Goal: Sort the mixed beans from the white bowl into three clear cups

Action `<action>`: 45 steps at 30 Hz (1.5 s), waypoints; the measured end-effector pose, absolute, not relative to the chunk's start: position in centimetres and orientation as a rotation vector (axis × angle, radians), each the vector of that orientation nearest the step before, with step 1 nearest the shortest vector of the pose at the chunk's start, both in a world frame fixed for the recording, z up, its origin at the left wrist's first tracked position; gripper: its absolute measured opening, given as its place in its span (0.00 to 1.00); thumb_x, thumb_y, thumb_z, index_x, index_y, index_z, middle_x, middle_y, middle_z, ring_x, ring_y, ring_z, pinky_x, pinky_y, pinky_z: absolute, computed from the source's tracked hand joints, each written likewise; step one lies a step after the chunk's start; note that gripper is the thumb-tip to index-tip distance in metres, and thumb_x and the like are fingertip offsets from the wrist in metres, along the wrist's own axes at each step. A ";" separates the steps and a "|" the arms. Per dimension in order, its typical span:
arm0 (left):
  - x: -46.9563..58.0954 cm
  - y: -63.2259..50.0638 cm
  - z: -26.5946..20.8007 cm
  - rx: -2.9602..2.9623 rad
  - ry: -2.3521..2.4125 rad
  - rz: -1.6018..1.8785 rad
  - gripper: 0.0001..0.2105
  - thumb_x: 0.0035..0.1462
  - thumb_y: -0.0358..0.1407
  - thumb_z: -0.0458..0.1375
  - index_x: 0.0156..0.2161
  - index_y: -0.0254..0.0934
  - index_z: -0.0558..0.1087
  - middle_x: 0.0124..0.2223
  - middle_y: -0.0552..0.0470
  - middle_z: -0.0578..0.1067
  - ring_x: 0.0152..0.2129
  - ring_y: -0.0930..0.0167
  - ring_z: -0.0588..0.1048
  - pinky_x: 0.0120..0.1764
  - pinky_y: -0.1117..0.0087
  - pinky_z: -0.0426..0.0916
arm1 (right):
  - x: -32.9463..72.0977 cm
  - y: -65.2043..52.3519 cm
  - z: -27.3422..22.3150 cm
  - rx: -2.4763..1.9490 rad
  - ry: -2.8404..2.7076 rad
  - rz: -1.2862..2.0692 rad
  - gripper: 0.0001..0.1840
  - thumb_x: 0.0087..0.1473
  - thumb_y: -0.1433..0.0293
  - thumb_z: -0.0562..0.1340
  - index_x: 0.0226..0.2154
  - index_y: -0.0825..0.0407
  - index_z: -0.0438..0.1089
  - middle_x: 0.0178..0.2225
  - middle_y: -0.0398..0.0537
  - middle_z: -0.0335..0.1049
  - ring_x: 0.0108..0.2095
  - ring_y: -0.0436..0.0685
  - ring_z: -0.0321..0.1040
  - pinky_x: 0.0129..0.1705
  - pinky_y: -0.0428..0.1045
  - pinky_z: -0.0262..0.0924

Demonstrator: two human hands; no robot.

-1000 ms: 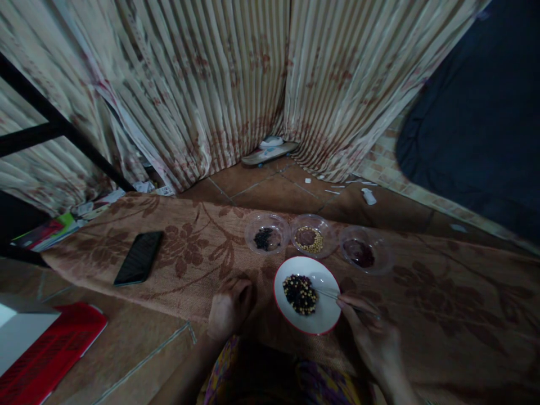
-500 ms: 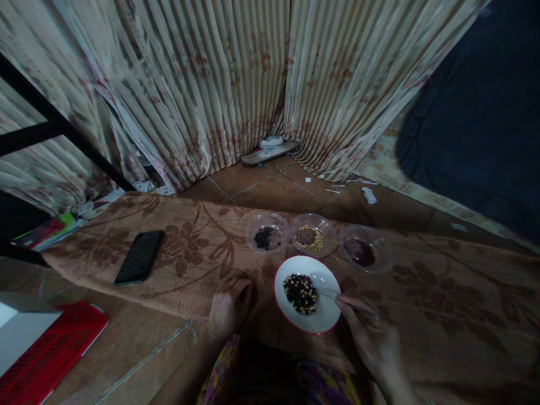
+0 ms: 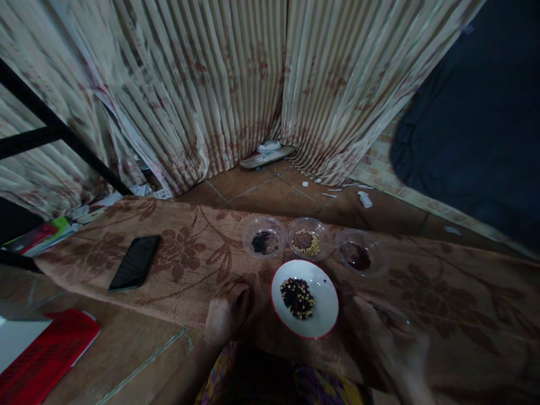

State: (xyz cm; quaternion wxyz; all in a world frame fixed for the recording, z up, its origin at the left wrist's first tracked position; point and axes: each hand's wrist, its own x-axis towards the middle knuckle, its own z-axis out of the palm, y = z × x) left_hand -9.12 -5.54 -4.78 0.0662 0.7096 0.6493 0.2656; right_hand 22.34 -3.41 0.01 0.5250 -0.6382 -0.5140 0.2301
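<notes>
Pinching slim metal tweezers [image 3: 343,289], the right hand [image 3: 386,332] has backed off rightward from the round red-rimmed white bowl [image 3: 325,306], likely with one dark bean [image 3: 324,280].

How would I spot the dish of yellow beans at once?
On the brown flowered cloth, find the white, red-rimmed bowl. Just beyond it, three clear dishes stand in a row. Yours is the middle one: its beans are yellow, its neighbours' contents dark.

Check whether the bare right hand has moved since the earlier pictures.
Yes: the bare right hand has moved rightward, away from the round white red-rimmed bowl.
</notes>
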 end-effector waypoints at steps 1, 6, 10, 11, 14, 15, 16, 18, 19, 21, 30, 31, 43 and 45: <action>-9.2 -5.5 -4.8 2.135 1.955 0.799 0.10 0.64 0.35 0.50 0.37 0.40 0.74 0.35 0.50 0.78 0.33 0.68 0.76 0.37 0.69 0.70 | 22.9 -2.9 0.6 -1.535 -1.208 0.484 0.15 0.46 0.56 0.69 0.27 0.51 0.78 0.31 0.52 0.79 0.33 0.61 0.75 0.38 0.56 0.69; -9.5 -5.5 -5.4 2.140 1.959 0.820 0.09 0.63 0.35 0.51 0.38 0.41 0.75 0.36 0.51 0.78 0.33 0.69 0.77 0.36 0.70 0.71 | 26.7 0.6 2.3 -1.490 -1.110 0.190 0.18 0.46 0.54 0.69 0.27 0.52 0.76 0.30 0.53 0.77 0.33 0.61 0.74 0.42 0.57 0.67; -9.6 -5.5 -5.5 2.174 1.958 0.830 0.10 0.63 0.35 0.51 0.38 0.41 0.75 0.36 0.51 0.79 0.33 0.69 0.77 0.36 0.71 0.70 | 27.9 1.8 1.6 -1.479 -1.096 0.181 0.18 0.46 0.55 0.69 0.28 0.55 0.76 0.30 0.53 0.76 0.33 0.60 0.73 0.41 0.57 0.67; -9.6 -5.4 -5.4 2.174 1.959 0.825 0.10 0.64 0.35 0.50 0.38 0.41 0.75 0.35 0.51 0.79 0.33 0.69 0.77 0.36 0.71 0.70 | 27.5 1.6 1.4 -1.467 -1.113 0.187 0.17 0.47 0.56 0.69 0.28 0.55 0.76 0.31 0.53 0.77 0.34 0.60 0.73 0.41 0.56 0.67; -9.4 -5.4 -5.1 2.164 1.960 0.804 0.10 0.64 0.35 0.51 0.37 0.40 0.75 0.34 0.51 0.78 0.32 0.69 0.77 0.35 0.71 0.70 | 25.5 0.0 0.8 -1.453 -1.162 0.270 0.14 0.48 0.58 0.68 0.27 0.53 0.77 0.30 0.51 0.77 0.33 0.59 0.73 0.39 0.55 0.68; -9.4 -5.4 -5.0 2.158 1.954 0.796 0.10 0.64 0.35 0.51 0.36 0.40 0.74 0.34 0.51 0.78 0.32 0.69 0.76 0.36 0.70 0.70 | 24.7 -0.7 0.5 -1.459 -1.206 0.363 0.14 0.48 0.58 0.68 0.28 0.53 0.77 0.31 0.51 0.77 0.33 0.59 0.74 0.39 0.54 0.68; -9.3 -5.4 -5.0 2.151 1.949 0.787 0.10 0.63 0.35 0.51 0.36 0.40 0.74 0.34 0.51 0.78 0.32 0.69 0.76 0.36 0.70 0.70 | 23.9 -1.3 0.2 -1.463 -1.234 0.432 0.13 0.48 0.58 0.68 0.28 0.52 0.77 0.32 0.51 0.78 0.34 0.59 0.74 0.38 0.53 0.69; -9.3 -5.4 -4.9 2.130 1.946 0.774 0.09 0.63 0.34 0.51 0.36 0.40 0.74 0.34 0.51 0.78 0.33 0.69 0.76 0.37 0.70 0.70 | 22.6 -2.5 -0.6 -1.470 -1.309 0.564 0.13 0.49 0.59 0.68 0.31 0.51 0.78 0.35 0.51 0.78 0.36 0.59 0.75 0.39 0.52 0.69; -9.3 -5.4 -4.9 2.119 1.948 0.774 0.09 0.63 0.34 0.51 0.36 0.40 0.74 0.35 0.51 0.77 0.33 0.69 0.76 0.37 0.70 0.70 | 22.2 -2.9 -0.9 -1.463 -1.365 0.631 0.12 0.50 0.59 0.67 0.32 0.50 0.78 0.36 0.51 0.78 0.37 0.58 0.75 0.39 0.52 0.69; -9.2 -5.4 -5.0 2.108 1.958 0.782 0.09 0.63 0.34 0.51 0.37 0.40 0.74 0.35 0.51 0.77 0.33 0.69 0.76 0.37 0.69 0.70 | 21.6 -3.3 -1.5 -1.444 -1.471 0.734 0.12 0.53 0.59 0.66 0.33 0.49 0.78 0.37 0.50 0.78 0.40 0.58 0.74 0.41 0.51 0.70; -9.1 -5.5 -5.0 2.130 1.940 0.816 0.08 0.63 0.32 0.52 0.37 0.40 0.74 0.36 0.50 0.77 0.34 0.68 0.76 0.37 0.69 0.70 | 21.4 -2.8 -2.4 -1.426 -1.618 0.756 0.12 0.56 0.59 0.63 0.33 0.48 0.78 0.38 0.49 0.77 0.41 0.57 0.74 0.44 0.51 0.69; -9.1 -5.5 -5.0 2.136 1.940 0.818 0.08 0.63 0.32 0.52 0.37 0.40 0.74 0.36 0.51 0.77 0.34 0.69 0.76 0.38 0.69 0.70 | 21.3 -2.8 -2.5 -1.432 -1.616 0.762 0.12 0.56 0.59 0.63 0.33 0.48 0.78 0.38 0.49 0.77 0.41 0.58 0.74 0.44 0.51 0.69; -9.3 -5.5 -5.2 2.162 1.937 0.819 0.07 0.63 0.33 0.53 0.37 0.40 0.73 0.35 0.51 0.77 0.33 0.69 0.75 0.38 0.70 0.68 | 21.2 -2.9 -2.8 -1.453 -1.592 0.748 0.12 0.55 0.58 0.63 0.32 0.48 0.78 0.37 0.50 0.78 0.40 0.58 0.75 0.43 0.52 0.70; -9.3 -5.5 -5.3 2.153 1.936 0.807 0.08 0.64 0.32 0.52 0.38 0.40 0.73 0.35 0.51 0.77 0.33 0.69 0.75 0.37 0.70 0.68 | 21.1 -3.0 -2.8 -1.436 -1.598 0.736 0.12 0.55 0.58 0.63 0.31 0.48 0.77 0.37 0.50 0.78 0.39 0.58 0.75 0.42 0.52 0.70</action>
